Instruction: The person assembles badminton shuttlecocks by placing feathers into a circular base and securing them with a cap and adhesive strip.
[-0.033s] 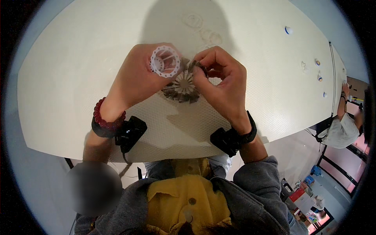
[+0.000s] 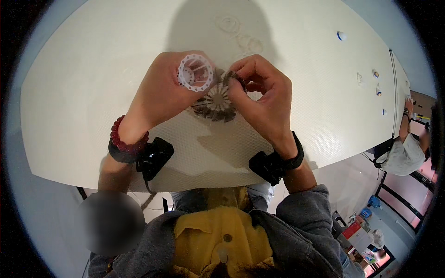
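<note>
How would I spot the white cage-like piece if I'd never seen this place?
Start at the pale table, then find the left hand above it, with dark red beads at the wrist. That hand holds the white cage-like piece. Its open ring, dotted with dark spots, sets it apart from the dark-fringed spoked piece beside it, pinched by the right hand.

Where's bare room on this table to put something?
The white textured table looks bare left of the left hand, and between the right hand and the small white-blue rounded pieces. Crowded: around the hands, with a white openwork plastic cup and dark fringed disc; pale loops lie beyond.
</note>
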Demonstrator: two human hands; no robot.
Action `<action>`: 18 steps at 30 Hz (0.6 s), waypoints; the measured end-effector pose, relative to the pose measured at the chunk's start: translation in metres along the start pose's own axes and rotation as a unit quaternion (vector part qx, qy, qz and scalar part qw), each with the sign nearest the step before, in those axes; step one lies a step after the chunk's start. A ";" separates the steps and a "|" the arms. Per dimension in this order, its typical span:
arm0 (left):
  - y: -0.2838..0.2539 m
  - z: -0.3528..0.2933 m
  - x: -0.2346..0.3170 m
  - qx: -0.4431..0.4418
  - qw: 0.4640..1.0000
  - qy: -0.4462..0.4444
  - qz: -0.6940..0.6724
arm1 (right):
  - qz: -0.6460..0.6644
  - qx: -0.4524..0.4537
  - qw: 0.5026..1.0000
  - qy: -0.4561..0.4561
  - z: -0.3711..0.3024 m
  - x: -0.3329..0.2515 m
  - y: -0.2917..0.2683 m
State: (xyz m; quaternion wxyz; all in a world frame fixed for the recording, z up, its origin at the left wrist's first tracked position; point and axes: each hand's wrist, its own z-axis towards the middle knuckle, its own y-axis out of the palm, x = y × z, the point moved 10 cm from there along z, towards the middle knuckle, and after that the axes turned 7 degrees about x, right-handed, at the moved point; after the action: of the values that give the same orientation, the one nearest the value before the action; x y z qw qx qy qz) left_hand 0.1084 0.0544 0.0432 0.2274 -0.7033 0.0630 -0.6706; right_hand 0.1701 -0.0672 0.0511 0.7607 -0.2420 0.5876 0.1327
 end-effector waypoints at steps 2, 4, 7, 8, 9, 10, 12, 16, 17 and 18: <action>-0.001 0.000 -0.001 0.009 1.000 0.003 -0.008 | -0.004 -0.014 1.000 0.012 -0.001 -0.001 0.002; -0.002 -0.001 0.001 0.010 1.000 0.007 0.001 | -0.008 -0.027 0.999 0.023 -0.001 0.002 0.004; -0.003 -0.001 0.004 0.010 1.000 0.004 0.011 | 0.014 0.000 1.000 0.009 0.000 0.001 0.000; -0.003 -0.001 0.003 0.010 1.000 -0.005 0.012 | 0.006 -0.007 1.000 -0.002 0.000 -0.001 0.000; -0.003 -0.001 0.003 0.010 1.000 -0.005 0.012 | -0.002 -0.014 1.000 -0.013 0.000 -0.004 0.001; -0.004 -0.002 0.001 0.010 1.000 -0.010 0.012 | -0.002 -0.014 1.000 -0.013 -0.001 -0.004 0.001; -0.003 -0.004 -0.002 0.010 1.000 -0.015 0.013 | -0.008 -0.005 0.998 -0.054 -0.002 -0.012 -0.001; -0.009 -0.005 0.024 0.074 0.991 0.099 0.044 | 0.002 0.015 0.994 -0.106 -0.001 -0.022 -0.011; -0.013 -0.007 0.039 0.103 0.981 0.159 0.050 | -0.070 0.028 0.979 -0.188 -0.004 -0.042 -0.016; -0.013 -0.004 0.041 0.100 0.981 0.158 0.052 | -0.142 0.041 0.952 -0.266 -0.010 -0.057 -0.018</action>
State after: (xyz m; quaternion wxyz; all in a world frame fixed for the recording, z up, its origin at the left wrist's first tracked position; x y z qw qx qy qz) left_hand 0.1055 0.0487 0.0855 0.3183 -0.5576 0.0671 -0.7637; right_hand 0.1547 -0.0829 0.1074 0.9099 -0.2472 0.3280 0.0587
